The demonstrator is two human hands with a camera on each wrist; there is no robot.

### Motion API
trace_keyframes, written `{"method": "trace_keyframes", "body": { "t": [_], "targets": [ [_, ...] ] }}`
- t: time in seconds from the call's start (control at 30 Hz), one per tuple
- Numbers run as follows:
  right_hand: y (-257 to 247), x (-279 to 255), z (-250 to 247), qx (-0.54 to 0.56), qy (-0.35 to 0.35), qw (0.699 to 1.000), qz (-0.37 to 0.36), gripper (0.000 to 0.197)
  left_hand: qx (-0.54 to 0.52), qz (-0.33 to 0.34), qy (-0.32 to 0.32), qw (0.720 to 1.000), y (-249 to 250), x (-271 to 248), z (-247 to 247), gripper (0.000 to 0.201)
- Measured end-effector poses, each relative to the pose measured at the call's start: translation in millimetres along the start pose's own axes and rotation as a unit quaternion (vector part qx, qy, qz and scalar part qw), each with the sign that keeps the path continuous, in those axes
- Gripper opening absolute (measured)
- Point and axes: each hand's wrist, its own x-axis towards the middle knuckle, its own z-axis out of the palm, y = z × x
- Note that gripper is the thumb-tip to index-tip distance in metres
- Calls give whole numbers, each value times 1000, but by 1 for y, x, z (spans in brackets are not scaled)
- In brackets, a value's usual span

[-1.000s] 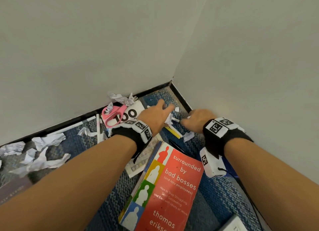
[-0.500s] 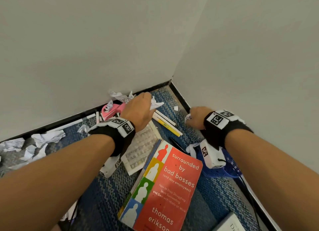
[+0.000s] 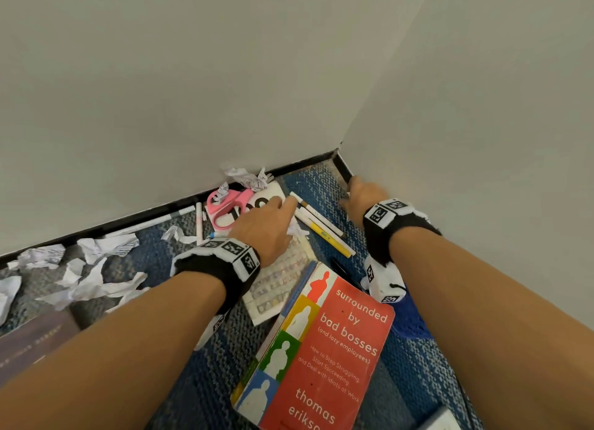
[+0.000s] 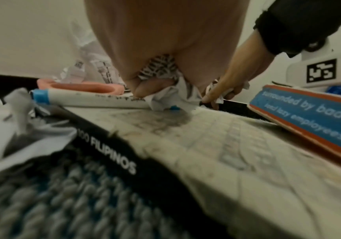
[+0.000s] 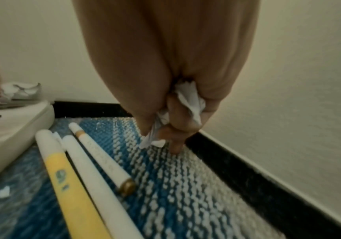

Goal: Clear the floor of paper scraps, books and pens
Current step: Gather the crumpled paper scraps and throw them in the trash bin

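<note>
My left hand (image 3: 273, 224) rests on a white "100 Filipinos" book (image 3: 279, 269) and grips crumpled paper scraps (image 4: 165, 92) in curled fingers. My right hand (image 3: 363, 195) is by the corner skirting and clutches paper scraps (image 5: 186, 103), with one finger down on the blue carpet (image 5: 175, 186). Between the hands lie three pens (image 3: 321, 227) (image 5: 96, 161), one of them yellow. A red book, "surrounded by bad bosses" (image 3: 324, 355), lies on the carpet below my hands. More crumpled paper (image 3: 93, 269) is strewn at the left and against the wall (image 3: 247, 177).
Pink scissors (image 3: 228, 204) lie on the white book by the wall. A marker (image 4: 87, 98) lies beside my left hand. A blue mesh thing (image 3: 413, 320) sits under my right wrist. A dark book (image 3: 35, 343) lies at the far left. Walls meet at the corner (image 3: 340, 153).
My left hand came back down from the far end of the white book onto its middle, still holding paper. My right hand reached further along the skirting towards the corner.
</note>
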Motion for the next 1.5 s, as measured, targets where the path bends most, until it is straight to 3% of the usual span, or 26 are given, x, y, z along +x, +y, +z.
{"method": "trace_keyframes", "body": {
  "t": [0.1, 0.23, 0.43, 0.53, 0.67, 0.73, 0.8, 0.93, 1.0, 1.03, 1.13, 1.27, 1.37, 1.43, 1.5],
  "targets": [
    [0, 5, 12, -20, -13, 1000, -4, 37, -10, 11, -11, 1000, -1, 5, -2, 41],
    [1, 3, 18, -71, -25, 997, -8, 35, 27, 40, -28, 998, 7, 14, -7, 21],
    [10, -13, -11, -49, -28, 997, -47, 26, 81, 61, -36, 994, 31, 40, -15, 19],
    [17, -26, -17, -110, -110, 983, -95, 20, 125, 45, -74, 988, 45, 44, -15, 30],
    [23, -49, -6, -196, -189, 959, -71, 43, 149, -6, -74, 986, 61, 42, -9, 26],
    [20, -63, 5, -219, -195, 955, -39, 33, 146, -11, -77, 986, 65, 43, -6, 24],
    [16, -66, 15, -237, -151, 960, -18, 23, 155, -2, -85, 984, 67, 41, -5, 24],
    [26, -34, 51, -227, -215, 950, -20, 24, 97, -15, -84, 992, 58, 34, -8, 25],
    [20, -57, 35, -213, -206, 954, -31, 23, 5, -52, -50, 997, 43, 32, -15, 22],
    [18, -67, 27, -202, -192, 959, -43, 33, -43, -64, -28, 997, 33, 30, -20, 22],
    [13, -71, 2, -159, -124, 977, -69, 42, -160, -85, 31, 983, 6, 21, -32, 22],
    [-7, -59, -28, -90, -89, 987, -96, 49, -246, -112, 58, 961, -24, -4, -42, 12],
    [-28, -54, -39, -2, -37, 994, -105, 41, -271, -147, 107, 945, -45, -31, -39, 17],
    [-43, -47, -34, 91, -6, 991, -100, 18, -290, -193, 132, 928, -57, -51, -35, 21],
    [-63, -46, -23, 159, 9, 983, -91, 27, -310, -248, 142, 907, -71, -68, -30, 17]
  ]
}}
